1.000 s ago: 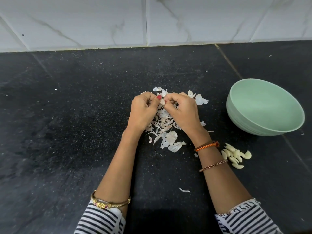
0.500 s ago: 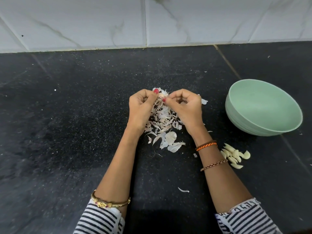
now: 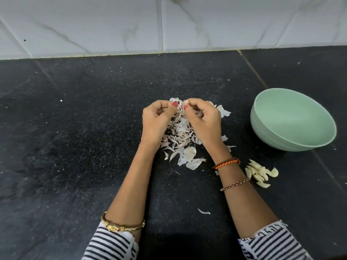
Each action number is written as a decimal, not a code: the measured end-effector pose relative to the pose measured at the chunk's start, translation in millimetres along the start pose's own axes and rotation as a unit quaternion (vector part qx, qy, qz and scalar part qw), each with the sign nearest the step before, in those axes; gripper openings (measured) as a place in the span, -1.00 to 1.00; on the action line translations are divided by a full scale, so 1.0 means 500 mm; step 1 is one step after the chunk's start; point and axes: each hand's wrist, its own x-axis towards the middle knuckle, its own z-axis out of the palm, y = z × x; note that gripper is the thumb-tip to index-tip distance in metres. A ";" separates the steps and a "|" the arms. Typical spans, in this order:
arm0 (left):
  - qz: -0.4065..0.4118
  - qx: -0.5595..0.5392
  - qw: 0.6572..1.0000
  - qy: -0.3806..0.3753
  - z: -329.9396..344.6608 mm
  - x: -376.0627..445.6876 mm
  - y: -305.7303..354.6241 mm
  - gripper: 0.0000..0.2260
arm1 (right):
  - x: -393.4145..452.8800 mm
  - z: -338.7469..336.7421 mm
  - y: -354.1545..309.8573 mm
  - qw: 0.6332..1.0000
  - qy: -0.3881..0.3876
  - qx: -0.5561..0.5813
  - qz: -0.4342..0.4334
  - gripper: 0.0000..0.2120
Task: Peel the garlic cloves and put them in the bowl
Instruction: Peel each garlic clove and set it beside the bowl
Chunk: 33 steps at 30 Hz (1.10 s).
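Observation:
My left hand (image 3: pixel 156 121) and my right hand (image 3: pixel 203 122) meet above a heap of papery garlic skins (image 3: pixel 181 136) on the black counter. Between their fingertips they pinch a small garlic clove (image 3: pixel 185 105) with a strip of skin hanging from it; most of the clove is hidden by my fingers. Several peeled cloves (image 3: pixel 260 172) lie in a small pile on the counter right of my right wrist. The pale green bowl (image 3: pixel 293 121) stands at the right, tilted toward me, with nothing seen inside it.
White marble-look wall tiles (image 3: pixel 169 25) close off the back of the black stone counter (image 3: pixel 75 128). A lone scrap of skin (image 3: pixel 203 211) lies between my forearms. A seam in the counter (image 3: pixel 251 68) runs diagonally past the bowl.
My hands parted slightly, then closed together again at the fingertips, a little higher over the skin heap. The bowl and the peeled cloves have stayed put.

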 end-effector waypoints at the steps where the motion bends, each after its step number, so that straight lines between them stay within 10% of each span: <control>1: 0.011 0.004 1.000 0.010 -0.003 0.002 -0.002 -0.88 | 0.000 0.001 0.003 1.000 0.003 -0.025 0.000 -0.72; 12: 0.029 0.061 0.997 -0.036 -0.010 0.009 -0.014 -0.89 | -0.003 0.002 0.005 0.955 0.061 -0.235 -0.171 -0.80; 33: -0.018 0.020 0.999 -0.044 -0.006 0.002 0.004 -0.91 | -0.001 0.000 0.002 0.936 0.093 -0.252 -0.228 -0.83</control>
